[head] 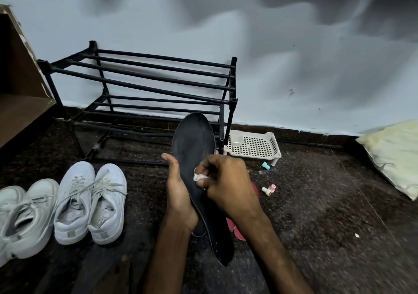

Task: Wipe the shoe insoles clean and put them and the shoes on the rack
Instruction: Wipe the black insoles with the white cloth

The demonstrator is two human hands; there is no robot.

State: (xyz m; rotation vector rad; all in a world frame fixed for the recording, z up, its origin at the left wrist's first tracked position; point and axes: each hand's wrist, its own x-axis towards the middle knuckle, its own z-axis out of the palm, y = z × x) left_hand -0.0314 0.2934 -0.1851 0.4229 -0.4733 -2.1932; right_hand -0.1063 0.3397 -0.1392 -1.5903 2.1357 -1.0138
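My left hand point(179, 194) grips a long black insole point(194, 144) from its left edge and holds it up in front of me, toe end away. My right hand point(226, 180) pinches a small white wipe point(200, 177) and presses it on the insole's middle. Behind stands a black two-tier bar rack point(144, 83) against the wall, with nothing on its bars. A pair of white sneakers point(90, 201) stands on the floor to my left, and another whitish pair point(24, 217) lies further left. A red insole point(236, 228) shows partly under my right wrist.
A white perforated plastic tray point(253, 145) sits by the rack's right leg. Small pink and teal plastic pieces point(269, 189) lie on the dark floor. A pale yellow pillow point(393, 156) lies at the right, and a brown wooden cabinet point(18, 85) stands at the left.
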